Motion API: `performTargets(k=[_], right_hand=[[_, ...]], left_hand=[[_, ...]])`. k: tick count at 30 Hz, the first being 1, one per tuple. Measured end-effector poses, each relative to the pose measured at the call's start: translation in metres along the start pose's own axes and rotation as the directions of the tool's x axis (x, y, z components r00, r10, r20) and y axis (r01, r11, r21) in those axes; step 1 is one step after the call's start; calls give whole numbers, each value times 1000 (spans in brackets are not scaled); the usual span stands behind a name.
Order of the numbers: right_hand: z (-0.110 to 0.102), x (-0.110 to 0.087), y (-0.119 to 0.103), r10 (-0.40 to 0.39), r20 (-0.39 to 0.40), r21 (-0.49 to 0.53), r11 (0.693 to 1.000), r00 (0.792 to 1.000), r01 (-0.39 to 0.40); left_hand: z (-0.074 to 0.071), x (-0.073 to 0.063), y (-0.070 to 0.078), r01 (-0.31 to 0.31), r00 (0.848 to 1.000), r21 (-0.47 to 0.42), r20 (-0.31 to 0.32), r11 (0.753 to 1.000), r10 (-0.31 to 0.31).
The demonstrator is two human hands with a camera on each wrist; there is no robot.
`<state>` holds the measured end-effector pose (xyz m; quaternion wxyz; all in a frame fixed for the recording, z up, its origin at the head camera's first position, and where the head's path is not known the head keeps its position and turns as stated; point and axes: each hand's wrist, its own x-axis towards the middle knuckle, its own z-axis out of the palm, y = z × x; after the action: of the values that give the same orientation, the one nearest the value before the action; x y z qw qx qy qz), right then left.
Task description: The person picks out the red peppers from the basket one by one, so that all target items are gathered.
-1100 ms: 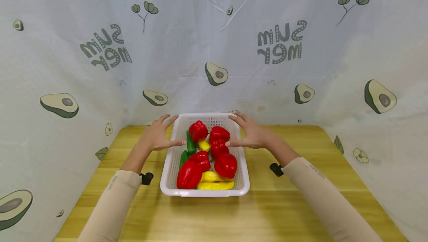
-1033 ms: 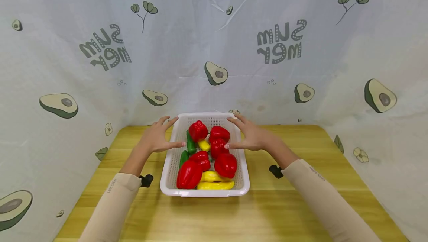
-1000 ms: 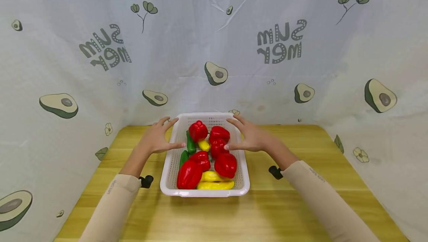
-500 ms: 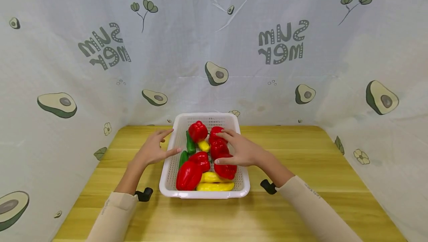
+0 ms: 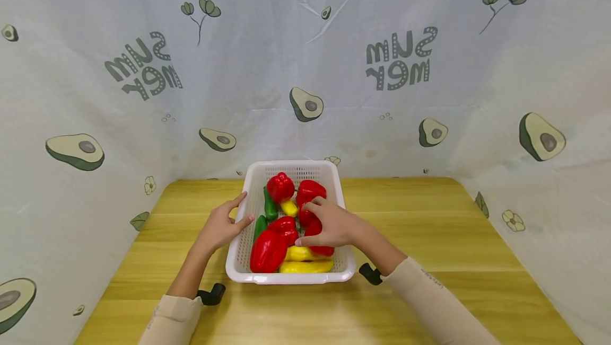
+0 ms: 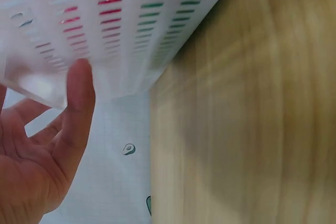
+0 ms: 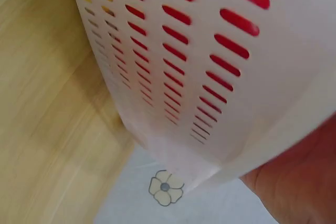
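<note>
A white plastic basket (image 5: 305, 278) with slotted walls holds several red bell peppers, yellow peppers and green peppers. In the head view my right hand (image 5: 334, 224) reaches over its right side, above two red bell peppers (image 5: 312, 223). Thumb and fingers are spread apart there, and whether they touch a pepper I cannot tell. At the left rim is my left hand (image 5: 220, 228), its fingers apart and holding nothing. One of its fingers (image 6: 80, 85) lies close against the slotted wall in the left wrist view. The right wrist view shows only part of my right hand (image 7: 299, 174), behind the rim.
The basket stands on a wood-grain table (image 5: 406, 302). A pale curtain (image 5: 258, 59) printed with avocados hangs behind and along both sides. Inside the basket, a yellow pepper (image 5: 305, 267) lies along the near wall and a red bell pepper (image 5: 280, 188) sits toward the back.
Both hands have come nearer to me. My right hand has moved left and lower, over the red bell peppers; my left hand has drawn back along the left rim. The basket has hardly moved.
</note>
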<state>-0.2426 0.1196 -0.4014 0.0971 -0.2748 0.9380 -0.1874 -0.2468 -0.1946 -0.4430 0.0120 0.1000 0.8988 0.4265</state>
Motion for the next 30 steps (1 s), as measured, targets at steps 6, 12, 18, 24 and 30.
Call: performTargets(k=[6,12,18,24,30], right_hand=[[8,1,-1,-7,1,-21,1000,1000,7],[13,2,0,5,18,-90,996,1000,-3],[12,3,-1,23,47,-74,997,999,-19],[12,2,-2,11,50,-96,995,999,-6],[11,0,-2,2,17,-46,999,1000,-1]], left_hand=[[10,-6,1,70,996,-104,-46,992,-75],[16,-9,5,81,990,-120,-103,989,-94],[21,-10,5,109,981,-144,-143,984,-130],[24,-11,5,124,972,-143,-181,982,-149],[23,-13,5,125,969,-149,-192,981,-153]])
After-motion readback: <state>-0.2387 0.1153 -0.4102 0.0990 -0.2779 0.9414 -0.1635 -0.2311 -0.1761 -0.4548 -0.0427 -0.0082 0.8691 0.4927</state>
